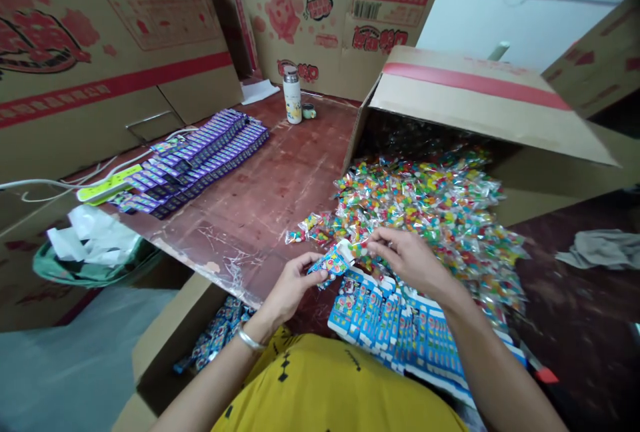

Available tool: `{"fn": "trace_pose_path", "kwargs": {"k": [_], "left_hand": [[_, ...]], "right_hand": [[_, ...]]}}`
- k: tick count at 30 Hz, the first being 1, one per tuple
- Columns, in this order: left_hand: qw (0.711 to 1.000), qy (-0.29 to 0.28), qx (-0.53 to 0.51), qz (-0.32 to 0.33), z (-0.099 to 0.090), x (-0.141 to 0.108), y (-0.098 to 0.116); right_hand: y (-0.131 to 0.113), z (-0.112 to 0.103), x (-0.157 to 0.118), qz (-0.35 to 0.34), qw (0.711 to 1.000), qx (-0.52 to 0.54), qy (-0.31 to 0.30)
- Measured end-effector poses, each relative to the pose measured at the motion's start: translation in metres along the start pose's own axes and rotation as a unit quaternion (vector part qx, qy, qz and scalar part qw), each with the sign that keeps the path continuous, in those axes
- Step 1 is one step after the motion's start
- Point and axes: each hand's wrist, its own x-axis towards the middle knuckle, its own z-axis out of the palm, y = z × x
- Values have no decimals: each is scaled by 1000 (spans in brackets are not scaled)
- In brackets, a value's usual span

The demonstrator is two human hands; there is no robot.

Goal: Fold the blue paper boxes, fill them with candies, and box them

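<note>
My left hand (295, 282) is closed around a small blue printed candy box (331, 265), whose white end flap stands open toward the right. At that open end my right hand (405, 255) pinches a small clear bag of colored candies (361, 250). Behind and right of my hands spreads a heap of similar candy bags (425, 205), spilling from a carton lying on its side. Below my right hand, a row of flat blue candy boxes (400, 322) lies overlapped along the table's near edge.
Purple boxes (200, 159) lie in rows at the left, beside a yellow-green power strip (107, 185). A white bottle (292, 95) stands at the back. The tipped carton (470, 95) is at right; a lower carton (175, 332) holds blue packs. A green-lined bin (95, 245) holds white scraps.
</note>
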Motion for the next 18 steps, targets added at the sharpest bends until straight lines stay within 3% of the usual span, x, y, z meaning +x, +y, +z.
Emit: {"fn": "trace_pose_path", "kwargs": {"k": [4, 7, 12, 15, 18], "left_hand": [[998, -41, 25, 33, 9, -3, 4], [994, -62, 55, 64, 16, -4, 6], [990, -31, 90, 103, 26, -5, 9], [993, -9, 53, 107, 31, -7, 10], [993, 11, 9, 115, 35, -9, 10]], "right_hand": [[-2, 14, 2, -17, 998, -68, -2], [-4, 30, 4, -29, 997, -62, 19], [-10, 44, 3, -31, 995, -17, 93], [-11, 43, 0, -58, 994, 1, 94], [-8, 47, -6, -29, 989, 107, 98]]}}
